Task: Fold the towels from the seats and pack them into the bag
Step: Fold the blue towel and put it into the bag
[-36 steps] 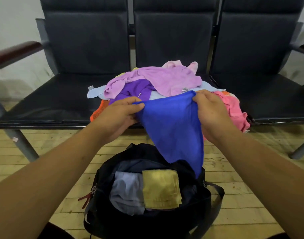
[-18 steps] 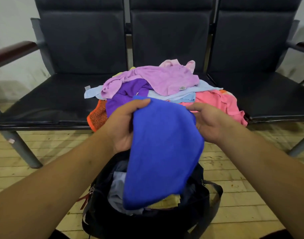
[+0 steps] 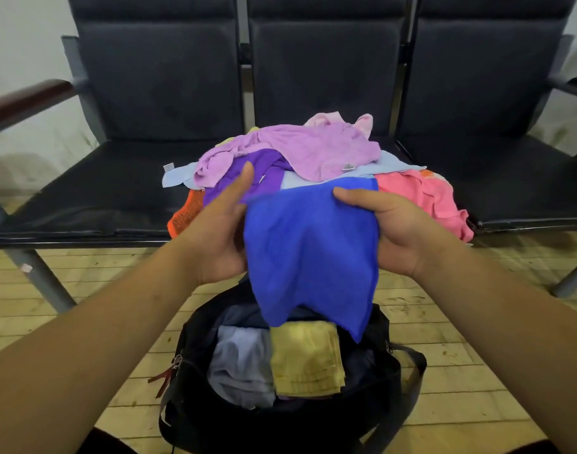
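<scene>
Both hands are up in front of the seats, apart from each other, with a blue towel [image 3: 310, 250] between them. The right hand [image 3: 402, 231] pinches the towel's right side near the top: its thumb lies flat across the cloth and its fingers are tucked behind. The left hand [image 3: 221, 231] is at the towel's left edge with the palm turned toward the cloth and the thumb straight up, clear of it. Its fingers are hidden behind the towel, so I cannot tell whether they grip it or only prop it. The towel hangs doubled over, and its lower corners droop above the open black bag [image 3: 280, 421] on the wooden floor [image 3: 84, 290].

Inside the bag a folded yellow towel [image 3: 305, 358] lies beside a pale grey-blue towel [image 3: 238, 365], the two touching.

Behind the hands, the middle of three dark seats [image 3: 117, 191] carries a loose pile. A lilac towel [image 3: 300, 149] lies on top, with a purple towel [image 3: 264, 168] partly under it. A light blue towel [image 3: 175, 175] sticks out to the left, a pink towel [image 3: 424, 198] spills over the front right and an orange towel [image 3: 185, 214] hangs over the front left. A pale pink towel [image 3: 339, 121] shows at the back. A brown armrest [image 3: 25, 99] shows at far left.
</scene>
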### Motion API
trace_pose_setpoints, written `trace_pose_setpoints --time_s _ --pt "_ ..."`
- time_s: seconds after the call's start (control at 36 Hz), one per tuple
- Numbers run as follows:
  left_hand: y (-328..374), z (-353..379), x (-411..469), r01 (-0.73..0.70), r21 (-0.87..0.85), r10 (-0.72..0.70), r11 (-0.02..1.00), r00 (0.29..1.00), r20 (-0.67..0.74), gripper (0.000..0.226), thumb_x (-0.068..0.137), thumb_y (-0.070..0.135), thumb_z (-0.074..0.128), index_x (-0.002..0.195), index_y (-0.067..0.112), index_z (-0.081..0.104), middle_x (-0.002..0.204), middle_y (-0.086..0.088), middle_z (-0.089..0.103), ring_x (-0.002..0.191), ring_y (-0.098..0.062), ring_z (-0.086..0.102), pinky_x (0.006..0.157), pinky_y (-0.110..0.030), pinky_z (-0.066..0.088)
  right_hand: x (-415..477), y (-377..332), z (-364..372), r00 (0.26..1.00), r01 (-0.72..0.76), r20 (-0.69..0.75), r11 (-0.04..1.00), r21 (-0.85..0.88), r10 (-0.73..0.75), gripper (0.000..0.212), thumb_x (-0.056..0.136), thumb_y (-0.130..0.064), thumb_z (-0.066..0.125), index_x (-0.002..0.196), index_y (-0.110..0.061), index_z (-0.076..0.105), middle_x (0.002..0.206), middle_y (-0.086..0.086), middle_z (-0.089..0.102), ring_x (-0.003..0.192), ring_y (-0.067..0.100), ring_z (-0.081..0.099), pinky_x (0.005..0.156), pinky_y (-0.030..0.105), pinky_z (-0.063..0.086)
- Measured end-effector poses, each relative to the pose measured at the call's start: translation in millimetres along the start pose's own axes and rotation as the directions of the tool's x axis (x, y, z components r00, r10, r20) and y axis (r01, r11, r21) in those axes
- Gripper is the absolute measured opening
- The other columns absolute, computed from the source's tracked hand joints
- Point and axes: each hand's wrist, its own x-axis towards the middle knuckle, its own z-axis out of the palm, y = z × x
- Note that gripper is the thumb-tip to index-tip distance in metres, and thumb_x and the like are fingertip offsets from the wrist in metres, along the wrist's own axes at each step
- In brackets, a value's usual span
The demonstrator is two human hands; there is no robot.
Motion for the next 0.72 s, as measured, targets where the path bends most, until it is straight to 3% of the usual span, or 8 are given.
trace_pose_setpoints --time_s 0.06,0.14,0.19,0.28,0.44,0.53,0.61,0.72 --pt "-6.7 -2.7 -0.4 0.044 0.117 -0.052 0.992 0.997 0.061 0.052 0.073 0.061 0.062 0.103 0.022 0.080 0.115 0.000 0.073 0.103 -0.014 0.071 0.078 -0.030 0.060 0.1 -2.7 -0.6 0.998 0.014 -0.057 1.000 -0.003 -0.014 0.026 0.086 -0.018 0.065 0.105 -0.002 0.072 0.102 0.012 0.076 0.086 0.022 0.074 0.077 0.031 0.062" --pt "-15.1 -4.8 4.6 0.016 0.238 -0.028 0.971 0.998 0.047 0.022 0.076 0.028 0.078 0.096 0.020 0.081 0.112 -0.002 0.074 0.100 -0.014 0.072 0.084 -0.030 0.059 0.4 -6.1 -4.0 0.988 -0.023 -0.151 0.998 -0.053 0.015 0.034 0.094 -0.020 0.062 0.120 0.001 0.067 0.117 0.016 0.073 0.096 0.025 0.073 0.080 0.033 0.061" --pt "-14.9 -2.6 7.5 -0.026 0.207 0.031 0.978 0.999 -0.024 0.024 0.079 0.023 0.070 0.100 0.014 0.078 0.112 -0.005 0.074 0.099 -0.016 0.072 0.091 -0.032 0.056 -0.5 -8.9 -8.0 0.980 -0.048 -0.199 0.994 -0.103 0.026 0.035 0.095 -0.019 0.062 0.122 0.002 0.067 0.115 0.015 0.073 0.097 0.025 0.073 0.079 0.033 0.062" --pt "-11.4 3.2 6.5 -0.080 0.100 0.086 0.992 0.995 -0.057 0.033 0.079 0.024 0.065 0.107 0.009 0.072 0.106 -0.007 0.076 0.092 -0.017 0.073 0.082 -0.029 0.060 -3.7 -13.1 -11.8 0.974 -0.048 -0.226 0.991 -0.122 0.019 0.026 0.096 -0.016 0.061 0.115 0.000 0.070 0.102 0.011 0.077 0.084 0.021 0.076 0.068 0.030 0.063" --pt "-9.1 10.1 8.4 -0.158 0.036 0.161 0.987 0.983 -0.092 0.028 0.084 0.026 0.063 0.106 0.011 0.072 0.104 -0.006 0.075 0.093 -0.018 0.073 0.080 -0.030 0.060 -7.9 -10.1 -12.8 0.998 -0.020 -0.063 0.999 0.045 0.023 0.037 0.088 -0.038 0.059 0.097 -0.009 0.081 0.108 0.010 0.076 0.093 0.021 0.075 0.076 0.032 0.062" --pt "-6.8 7.8 8.5 -0.175 0.080 0.181 0.981 0.980 -0.078 0.023 0.087 0.019 0.061 0.106 0.008 0.070 0.101 -0.007 0.076 0.091 -0.019 0.073 0.076 -0.029 0.060 -8.2 -4.5 -13.7 0.997 -0.075 -0.020 0.996 -0.058 0.074 0.030 0.087 -0.028 0.060 0.102 -0.009 0.079 0.108 0.008 0.076 0.091 0.020 0.074 0.078 0.029 0.061" --pt "-4.6 1.0 9.8 -0.197 0.169 0.213 0.966 0.974 -0.082 0.017 0.091 0.008 0.058 0.104 0.007 0.070 0.099 -0.006 0.077 0.088 -0.017 0.074 0.074 -0.028 0.060 -3.9 -3.5 -15.6 0.995 -0.031 -0.096 0.993 -0.114 0.020 0.038 0.085 -0.016 0.066 0.120 0.000 0.069 0.117 0.015 0.073 0.099 0.025 0.073 0.082 0.032 0.061" --pt "-5.0 -10.5 15.6 -0.184 0.303 0.232 0.935 0.964 -0.132 0.020 0.092 0.009 0.062 0.109 0.006 0.070 0.104 -0.006 0.076 0.091 -0.017 0.074 0.073 -0.028 0.060 1.1 -1.8 -16.7 0.979 0.034 -0.191 0.985 -0.169 -0.067 0.036 0.089 -0.015 0.068 0.120 0.004 0.067 0.117 0.018 0.072 0.100 0.027 0.072 0.083 0.034 0.061"
